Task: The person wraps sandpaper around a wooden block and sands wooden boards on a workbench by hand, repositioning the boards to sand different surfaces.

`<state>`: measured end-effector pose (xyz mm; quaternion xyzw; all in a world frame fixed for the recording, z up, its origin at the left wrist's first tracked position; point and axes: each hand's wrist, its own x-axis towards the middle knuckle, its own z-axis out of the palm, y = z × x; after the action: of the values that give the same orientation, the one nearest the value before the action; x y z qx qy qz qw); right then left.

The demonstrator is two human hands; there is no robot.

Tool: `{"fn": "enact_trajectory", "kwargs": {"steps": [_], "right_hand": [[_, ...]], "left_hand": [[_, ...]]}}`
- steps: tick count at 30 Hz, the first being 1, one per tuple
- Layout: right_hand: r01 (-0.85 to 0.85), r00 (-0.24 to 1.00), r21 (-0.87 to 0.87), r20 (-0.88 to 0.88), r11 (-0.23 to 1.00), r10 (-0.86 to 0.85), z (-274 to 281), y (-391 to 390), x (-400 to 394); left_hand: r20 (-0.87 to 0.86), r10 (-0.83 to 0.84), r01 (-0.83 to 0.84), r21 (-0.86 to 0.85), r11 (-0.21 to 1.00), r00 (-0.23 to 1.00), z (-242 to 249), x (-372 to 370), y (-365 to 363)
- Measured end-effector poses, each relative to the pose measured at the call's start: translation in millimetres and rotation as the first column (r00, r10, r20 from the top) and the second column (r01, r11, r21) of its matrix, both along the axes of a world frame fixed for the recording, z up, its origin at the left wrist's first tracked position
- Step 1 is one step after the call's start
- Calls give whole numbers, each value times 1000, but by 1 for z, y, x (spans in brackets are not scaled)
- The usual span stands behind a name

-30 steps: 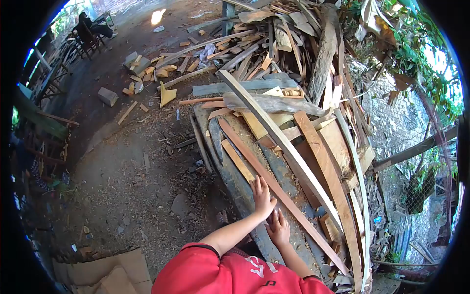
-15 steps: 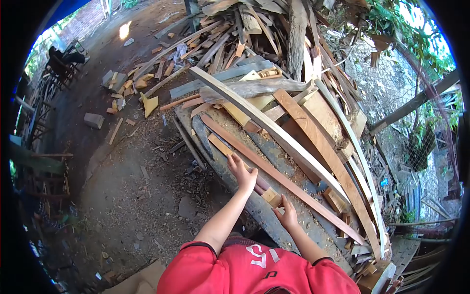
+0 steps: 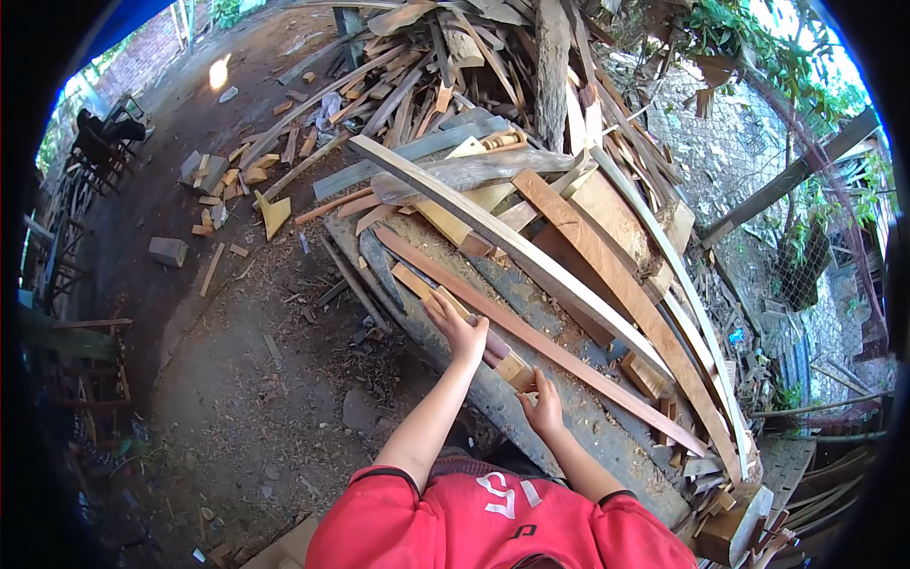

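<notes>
A narrow strip of wood [image 3: 515,370], pale with a dark reddish-brown section, lies slanting along the near edge of the workbench [image 3: 493,408]. My left hand [image 3: 459,332] is wrapped over its middle, fingers on the far side and thumb toward the right. At the near end, my right hand [image 3: 543,408] grips the pale tip between thumb and fingers. Just beyond the strip runs a long reddish board [image 3: 550,334], parallel to it and flat on the bench. Part of the strip is hidden under my left hand.
A long pale beam [image 3: 512,242] and a wide brown plank [image 3: 626,294] lie across the bench's far side. Behind them rises a heap of scrap wood [image 3: 408,95]. Offcuts and a yellow wood piece [image 3: 273,214] litter the dirt floor. A wire fence [image 3: 806,275] stands at the right.
The scene has shifted a little leftward in view. Both hands keep their hold on the strip, with only a slight leftward shift in the picture.
</notes>
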<state>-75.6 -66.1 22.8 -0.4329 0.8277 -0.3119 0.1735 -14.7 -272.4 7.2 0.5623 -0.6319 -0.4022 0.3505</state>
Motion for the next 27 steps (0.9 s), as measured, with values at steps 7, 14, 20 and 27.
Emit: {"fn": "enact_trajectory", "kwargs": {"steps": [7, 14, 20, 27], "right_hand": [[-60, 998, -19, -12, 998, 59, -28, -17, -13], [-119, 990, 3, -82, 993, 118, -57, -47, -25], [-144, 982, 24, -119, 989, 146, -74, -60, -18], [-172, 962, -50, -223, 984, 157, -90, -73, -11]], "left_hand": [[-7, 20, -20, 1, 1000, 1000, -19, -2, -18], [122, 28, -19, -74, 997, 992, -41, -2, -41], [104, 68, -47, -189, 981, 992, -78, 9, -39], [160, 32, 4, -220, 976, 987, -75, 4, -40]]}}
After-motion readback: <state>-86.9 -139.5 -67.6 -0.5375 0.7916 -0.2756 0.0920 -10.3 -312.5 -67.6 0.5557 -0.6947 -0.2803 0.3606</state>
